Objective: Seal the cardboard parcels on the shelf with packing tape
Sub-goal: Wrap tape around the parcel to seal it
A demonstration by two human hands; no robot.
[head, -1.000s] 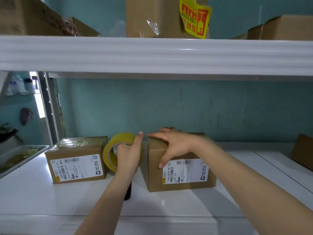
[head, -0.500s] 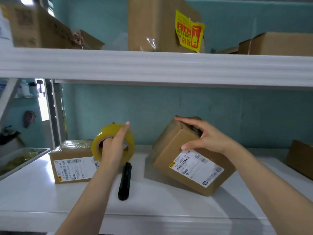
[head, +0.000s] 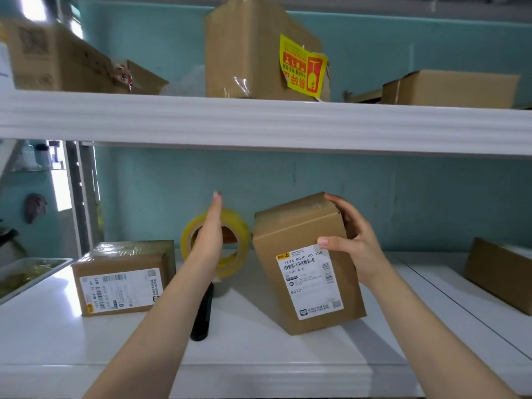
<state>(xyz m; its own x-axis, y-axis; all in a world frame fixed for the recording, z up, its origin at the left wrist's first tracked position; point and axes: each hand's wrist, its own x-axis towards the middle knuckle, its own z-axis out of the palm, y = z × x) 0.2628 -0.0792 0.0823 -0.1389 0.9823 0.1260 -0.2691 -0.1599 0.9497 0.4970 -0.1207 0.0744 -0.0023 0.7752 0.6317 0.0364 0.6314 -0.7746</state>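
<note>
- While the right hand (head: 354,240) grips the box (head: 305,263), fingers curled over its top corner at 1 o'clock and thumb on the label, the box stands tipped on one bottom edge on the shelf (head: 259,349).
- The roll (head: 240,240) is at 9 o'clock of the box, just beside it. The left hand (head: 208,240) lies edge-on across its face, one finger straight up. Any hold on the core is hidden, so I cannot tell whether the roll is gripped or only steadied.
- A taped box (head: 123,277) rests flat at 9 o'clock of the roll; it looks done.
- A cutter (head: 203,315) lies at 6 o'clock of the roll, under the left forearm.
- Likely slips:
- One hand on a tipped box: a pull of tape could swing it round or topple it.
- If the hold on the roll is loose, it could drop and roll away.
- A forearm sweep could knock the cutter off the front edge.
</note>
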